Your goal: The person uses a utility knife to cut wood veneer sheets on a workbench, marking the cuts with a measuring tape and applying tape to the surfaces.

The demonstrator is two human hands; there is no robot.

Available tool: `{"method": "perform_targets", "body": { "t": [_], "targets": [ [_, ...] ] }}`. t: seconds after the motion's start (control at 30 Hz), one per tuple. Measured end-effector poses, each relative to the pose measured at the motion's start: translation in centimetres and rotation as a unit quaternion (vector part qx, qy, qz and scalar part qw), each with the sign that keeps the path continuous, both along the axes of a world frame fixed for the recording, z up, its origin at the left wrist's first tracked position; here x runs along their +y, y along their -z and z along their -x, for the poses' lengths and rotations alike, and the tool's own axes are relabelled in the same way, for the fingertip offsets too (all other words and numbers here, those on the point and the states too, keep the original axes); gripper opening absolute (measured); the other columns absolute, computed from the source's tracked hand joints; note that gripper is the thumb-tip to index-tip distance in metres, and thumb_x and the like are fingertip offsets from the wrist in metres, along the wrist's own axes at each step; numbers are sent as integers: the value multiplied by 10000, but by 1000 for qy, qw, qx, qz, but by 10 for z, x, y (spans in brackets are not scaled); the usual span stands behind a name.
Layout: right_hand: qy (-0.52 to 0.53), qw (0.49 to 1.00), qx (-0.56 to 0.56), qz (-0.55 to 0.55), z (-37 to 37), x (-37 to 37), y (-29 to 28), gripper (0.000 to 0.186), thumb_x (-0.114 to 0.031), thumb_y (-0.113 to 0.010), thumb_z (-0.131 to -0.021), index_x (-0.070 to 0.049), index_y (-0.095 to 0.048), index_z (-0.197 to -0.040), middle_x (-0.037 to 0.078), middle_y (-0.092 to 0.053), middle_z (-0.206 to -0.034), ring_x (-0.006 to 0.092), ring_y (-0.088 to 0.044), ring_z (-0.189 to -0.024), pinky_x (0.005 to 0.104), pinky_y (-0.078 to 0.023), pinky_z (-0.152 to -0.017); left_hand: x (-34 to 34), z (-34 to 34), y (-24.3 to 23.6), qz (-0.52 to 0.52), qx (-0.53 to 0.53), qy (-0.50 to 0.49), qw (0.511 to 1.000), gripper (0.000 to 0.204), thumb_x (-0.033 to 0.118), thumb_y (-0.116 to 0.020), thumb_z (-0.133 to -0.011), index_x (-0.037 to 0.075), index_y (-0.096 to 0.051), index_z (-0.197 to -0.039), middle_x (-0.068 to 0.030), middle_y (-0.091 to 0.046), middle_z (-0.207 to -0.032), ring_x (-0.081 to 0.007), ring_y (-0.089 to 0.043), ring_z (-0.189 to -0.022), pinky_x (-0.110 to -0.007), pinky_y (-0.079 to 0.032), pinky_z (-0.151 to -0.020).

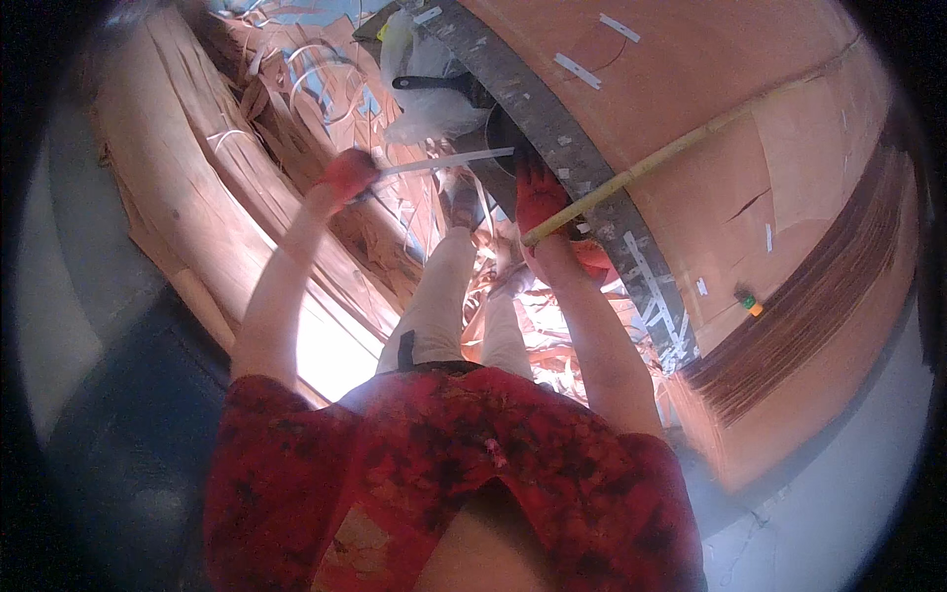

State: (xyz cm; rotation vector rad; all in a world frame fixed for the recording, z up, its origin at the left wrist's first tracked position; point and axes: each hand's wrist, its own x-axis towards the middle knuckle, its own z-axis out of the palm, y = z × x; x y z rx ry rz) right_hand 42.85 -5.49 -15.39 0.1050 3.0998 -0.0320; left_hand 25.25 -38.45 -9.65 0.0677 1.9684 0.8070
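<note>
Standing over a pile of thin wood veneer, the person works with both hands in red gloves. The left hand point(347, 176) is closed around the handle of a long flat blade point(449, 161), a pale metal strip that runs from this hand toward the right, almost reaching the other hand. The right hand point(541, 202) is closed around the near end of a long yellow stick point(651, 166); from this hand the stick goes up and away to the right, lying across the big stack of veneer sheets point(730, 118) on the desk. The grey edge of the desk point(582, 168), with small white tape pieces on it, passes just beyond the right hand. On the veneer, to the right of this hand and well apart from it, lies a small green and orange object point(751, 301); I cannot tell what it is. Beyond the left hand, a white plastic bag point(424, 89) and a black handle point(434, 82) are seen. Under and to the left of the left hand, many veneer scraps point(247, 178) cover the floor.
</note>
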Motion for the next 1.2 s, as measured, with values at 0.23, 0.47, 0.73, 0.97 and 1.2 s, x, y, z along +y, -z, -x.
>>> {"method": "perform_targets", "body": {
  "t": [0.23,0.47,0.73,0.97,1.2],
  "targets": [
    [-112,912,33,392,19,-101,-98,503,-212,-646,-866,-144,-570,-1358,120,-579,-1338,330,-535,-1224,474,-403,-1017,2,-49,-120,117,53,182,975,180,254,-598,-904,92,-674,-924,-143,-693,-895,-364,-672,-900,-463,-520,-791],
    [-40,777,-98,620,-2,-74,-64,265,-274,-694,-849,-103,-717,-1050,140,-701,-919,336,-638,-919,461,-472,-858,68,-10,-105,-4,172,434,885,145,268,-595,-892,141,-656,-926,-118,-694,-898,-356,-666,-895,-466,-516,-803],
    [264,773,-39,576,-13,4,38,254,-183,-686,-891,-66,-699,-1117,65,-686,-995,190,-637,-782,341,-509,-712,64,122,-42,-94,518,311,791,357,91,-591,-853,86,-630,-1208,-136,-688,-1107,-330,-654,-1021,-414,-518,-917],
    [356,604,69,710,2,2,2,474,-225,-676,-944,-65,-526,-1364,30,-540,-1298,164,-522,-1109,320,-435,-922,92,1,-25,-51,593,149,790,394,106,-504,-904,14,-553,-1284,-225,-541,-1315,-404,-480,-1258,-476,-364,-1109],
    [326,552,-12,767,-26,6,24,570,-307,-616,-982,-67,-432,-1465,91,-433,-1485,224,-407,-1370,375,-343,-1140,178,-81,23,-169,495,355,775,556,174,-576,-791,34,-537,-1328,-208,-495,-1412,-401,-390,-1389,-541,-253,-1201]
  ]
}}
